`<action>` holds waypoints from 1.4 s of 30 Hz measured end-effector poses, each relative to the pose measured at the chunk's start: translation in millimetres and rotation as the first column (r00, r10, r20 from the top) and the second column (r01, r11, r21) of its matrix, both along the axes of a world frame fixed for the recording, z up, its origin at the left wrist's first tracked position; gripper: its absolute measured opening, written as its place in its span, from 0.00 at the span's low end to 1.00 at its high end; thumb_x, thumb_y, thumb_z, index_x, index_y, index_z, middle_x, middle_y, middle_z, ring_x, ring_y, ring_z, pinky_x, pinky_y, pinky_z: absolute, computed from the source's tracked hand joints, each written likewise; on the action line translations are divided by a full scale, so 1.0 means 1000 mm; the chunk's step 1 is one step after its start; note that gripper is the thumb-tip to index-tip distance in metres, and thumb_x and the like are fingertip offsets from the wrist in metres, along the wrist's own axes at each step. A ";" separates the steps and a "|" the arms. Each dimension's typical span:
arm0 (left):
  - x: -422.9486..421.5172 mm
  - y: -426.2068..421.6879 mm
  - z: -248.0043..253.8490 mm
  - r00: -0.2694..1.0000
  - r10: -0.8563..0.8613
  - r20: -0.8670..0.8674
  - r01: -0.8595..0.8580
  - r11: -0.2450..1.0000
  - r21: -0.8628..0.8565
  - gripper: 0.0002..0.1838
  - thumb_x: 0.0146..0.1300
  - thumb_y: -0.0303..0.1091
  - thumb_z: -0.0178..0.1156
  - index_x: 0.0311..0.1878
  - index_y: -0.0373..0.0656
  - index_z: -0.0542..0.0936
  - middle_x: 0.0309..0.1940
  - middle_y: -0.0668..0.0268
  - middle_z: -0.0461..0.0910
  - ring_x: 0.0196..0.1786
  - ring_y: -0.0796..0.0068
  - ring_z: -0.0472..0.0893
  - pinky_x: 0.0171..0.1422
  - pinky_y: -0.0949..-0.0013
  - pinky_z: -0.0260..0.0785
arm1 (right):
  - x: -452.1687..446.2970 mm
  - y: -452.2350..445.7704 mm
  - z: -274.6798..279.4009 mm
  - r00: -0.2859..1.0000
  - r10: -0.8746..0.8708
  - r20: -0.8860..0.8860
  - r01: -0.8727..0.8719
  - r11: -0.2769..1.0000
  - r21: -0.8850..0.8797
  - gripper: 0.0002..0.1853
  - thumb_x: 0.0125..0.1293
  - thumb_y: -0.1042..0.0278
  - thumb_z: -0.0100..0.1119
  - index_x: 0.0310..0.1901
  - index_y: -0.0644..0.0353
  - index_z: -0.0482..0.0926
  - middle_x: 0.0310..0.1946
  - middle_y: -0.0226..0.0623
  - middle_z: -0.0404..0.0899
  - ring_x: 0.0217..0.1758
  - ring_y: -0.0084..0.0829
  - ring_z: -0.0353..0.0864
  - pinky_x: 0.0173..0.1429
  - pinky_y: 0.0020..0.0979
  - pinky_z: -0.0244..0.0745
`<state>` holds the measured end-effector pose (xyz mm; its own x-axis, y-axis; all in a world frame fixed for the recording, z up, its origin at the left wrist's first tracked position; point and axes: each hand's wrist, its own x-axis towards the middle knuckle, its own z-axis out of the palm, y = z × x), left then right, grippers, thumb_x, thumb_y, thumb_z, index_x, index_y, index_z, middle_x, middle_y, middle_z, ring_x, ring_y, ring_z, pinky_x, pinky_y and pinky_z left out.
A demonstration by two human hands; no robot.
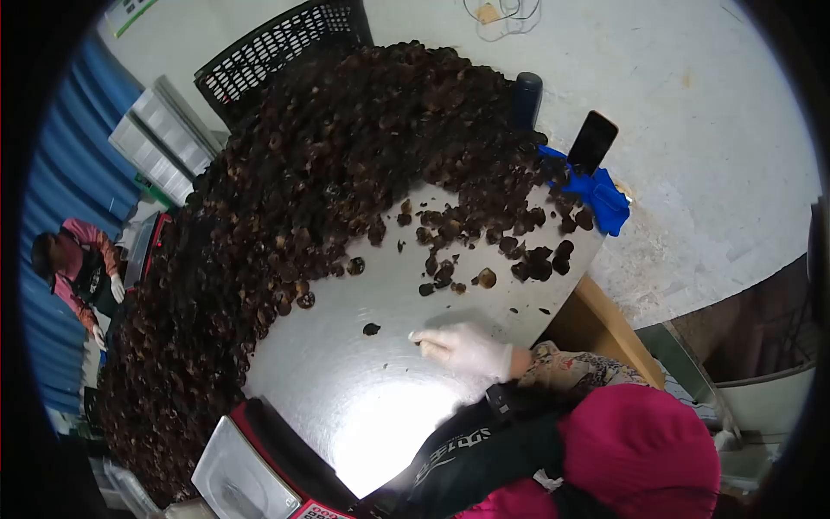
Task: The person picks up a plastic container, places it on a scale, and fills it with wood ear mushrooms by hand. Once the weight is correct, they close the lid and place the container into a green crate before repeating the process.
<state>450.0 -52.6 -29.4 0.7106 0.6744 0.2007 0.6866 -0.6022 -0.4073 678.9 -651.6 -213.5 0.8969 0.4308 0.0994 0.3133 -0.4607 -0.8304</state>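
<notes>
My right hand, in a white glove, is over the bare metal tabletop. Its fingertips are pressed together, with a tiny dark spot between them that I cannot make out. Just left of the fingertips lies a small dark piece. Beyond the hand, loose dark brown pieces, like dried mushrooms, are scattered on the metal. They lead up to a large heap of the same pieces, curving round the far and left sides. My left hand is not in view.
A scale stands at the bottom left. Beyond the heap is a black crate. A dark bottle, a phone and blue cloth are at the far right edge. Another person with gloved hands is at the left.
</notes>
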 end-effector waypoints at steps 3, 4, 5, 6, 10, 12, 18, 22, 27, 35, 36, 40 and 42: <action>0.029 -0.077 0.002 0.971 -0.237 0.003 0.236 0.967 0.100 0.11 0.66 0.41 0.60 0.42 0.44 0.78 0.36 0.60 0.78 0.39 0.58 0.77 0.46 0.59 0.71 | 0.015 -0.058 -0.001 0.866 -0.255 0.430 0.270 0.963 0.027 0.16 0.69 0.62 0.54 0.54 0.58 0.78 0.41 0.45 0.82 0.44 0.43 0.81 0.50 0.38 0.77; 0.037 -0.104 0.002 0.940 -0.341 -0.006 0.339 0.932 0.132 0.11 0.66 0.41 0.61 0.40 0.44 0.80 0.34 0.60 0.80 0.37 0.59 0.78 0.45 0.59 0.72 | 0.020 -0.089 0.002 0.825 -0.242 0.511 0.363 0.919 -0.151 0.15 0.67 0.64 0.56 0.52 0.60 0.78 0.43 0.44 0.81 0.47 0.43 0.80 0.51 0.38 0.76; 0.047 -0.134 -0.002 0.889 -0.457 -0.023 0.455 0.875 0.164 0.11 0.66 0.41 0.61 0.39 0.44 0.81 0.32 0.60 0.81 0.35 0.59 0.79 0.43 0.59 0.73 | 0.023 -0.119 0.004 0.786 -0.206 0.583 0.453 0.834 -0.315 0.14 0.65 0.67 0.57 0.51 0.61 0.78 0.44 0.44 0.80 0.50 0.43 0.78 0.53 0.39 0.75; 0.056 -0.161 -0.008 0.731 -0.678 -0.074 0.674 0.701 0.233 0.08 0.65 0.39 0.61 0.33 0.47 0.78 0.29 0.63 0.78 0.33 0.61 0.77 0.40 0.59 0.71 | 0.022 -0.141 0.001 0.756 -0.466 0.459 0.608 0.760 -0.230 0.14 0.63 0.69 0.58 0.51 0.61 0.78 0.46 0.44 0.79 0.51 0.44 0.77 0.54 0.39 0.74; 0.079 -0.248 -0.054 0.580 -0.800 0.153 0.813 0.581 -0.038 0.03 0.61 0.35 0.64 0.34 0.49 0.82 0.33 0.67 0.81 0.40 0.63 0.80 0.51 0.59 0.70 | 0.012 -0.214 -0.008 0.565 -0.703 0.432 0.816 0.555 -0.162 0.18 0.62 0.75 0.56 0.55 0.59 0.76 0.50 0.45 0.76 0.55 0.48 0.74 0.58 0.40 0.71; 0.092 -0.273 -0.086 0.441 -0.837 0.324 0.897 0.424 -0.124 0.05 0.55 0.30 0.67 0.36 0.49 0.82 0.31 0.67 0.81 0.39 0.63 0.80 0.52 0.57 0.70 | 0.002 -0.227 -0.013 0.551 -0.762 0.340 0.818 0.573 -0.042 0.22 0.61 0.76 0.55 0.59 0.57 0.74 0.55 0.46 0.74 0.57 0.49 0.73 0.60 0.39 0.70; 0.112 -0.324 -0.133 0.413 -0.833 0.369 0.887 0.278 -0.368 0.30 0.61 0.56 0.59 0.59 0.43 0.73 0.49 0.56 0.75 0.52 0.51 0.72 0.63 0.51 0.59 | -0.007 -0.241 -0.016 0.674 -0.609 0.418 0.716 0.679 -0.165 0.24 0.61 0.77 0.52 0.61 0.53 0.73 0.61 0.43 0.72 0.57 0.46 0.74 0.58 0.39 0.73; 0.135 -0.374 -0.134 0.410 -0.743 0.529 0.882 0.174 -0.439 0.25 0.65 0.49 0.59 0.57 0.42 0.75 0.52 0.56 0.75 0.57 0.54 0.73 0.64 0.55 0.61 | 0.001 -0.250 -0.022 0.768 -0.420 0.484 0.617 0.687 -0.384 0.24 0.63 0.75 0.52 0.61 0.48 0.74 0.58 0.37 0.74 0.51 0.42 0.78 0.51 0.39 0.77; 0.168 -0.447 -0.142 0.608 -0.343 0.716 0.700 -0.196 -0.687 0.17 0.68 0.39 0.58 0.53 0.36 0.78 0.46 0.57 0.81 0.51 0.62 0.79 0.59 0.62 0.70 | 0.008 -0.278 -0.041 0.609 -0.733 0.304 0.759 0.650 0.047 0.13 0.63 0.75 0.56 0.49 0.59 0.77 0.44 0.41 0.80 0.44 0.35 0.81 0.46 0.33 0.76; 0.226 -0.546 -0.183 0.949 -0.083 -0.305 -0.093 -0.995 -0.020 0.36 0.70 0.63 0.43 0.68 0.43 0.65 0.63 0.52 0.70 0.59 0.54 0.76 0.56 0.60 0.75 | -0.017 -0.164 0.016 0.914 -0.391 0.113 0.359 0.906 0.226 0.22 0.59 0.66 0.69 0.54 0.57 0.76 0.46 0.33 0.76 0.42 0.28 0.77 0.49 0.28 0.74; 0.229 -0.540 -0.196 0.895 -0.038 -0.445 -0.008 -0.998 0.069 0.31 0.70 0.58 0.47 0.65 0.42 0.69 0.58 0.52 0.75 0.57 0.57 0.77 0.49 0.65 0.77 | -0.014 -0.172 0.015 0.809 -0.584 0.062 0.562 0.801 0.205 0.23 0.58 0.66 0.69 0.55 0.58 0.76 0.46 0.36 0.76 0.42 0.29 0.77 0.47 0.29 0.74; 0.231 -0.529 -0.224 0.884 0.094 -0.459 -0.002 -0.979 -0.206 0.25 0.70 0.50 0.52 0.59 0.39 0.74 0.56 0.50 0.74 0.47 0.61 0.78 0.35 0.74 0.74 | -0.006 -0.221 -0.031 0.676 -0.663 0.320 0.729 0.665 -0.163 0.23 0.58 0.63 0.68 0.54 0.60 0.76 0.44 0.43 0.77 0.41 0.41 0.79 0.45 0.36 0.75; 0.232 -0.530 -0.232 0.877 -0.153 -0.455 -0.076 -0.980 0.184 0.26 0.70 0.51 0.52 0.61 0.40 0.72 0.58 0.49 0.73 0.46 0.60 0.79 0.39 0.71 0.78 | -0.003 -0.224 -0.039 0.712 -0.702 -0.018 0.702 0.711 0.043 0.19 0.58 0.67 0.67 0.51 0.61 0.78 0.43 0.43 0.77 0.43 0.40 0.78 0.46 0.36 0.75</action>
<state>681.8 -582.7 -261.0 0.4773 -0.7953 -0.3738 0.8410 0.5367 -0.0679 675.4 -876.0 -252.1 0.9392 -0.3278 0.1019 -0.0858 -0.5116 -0.8550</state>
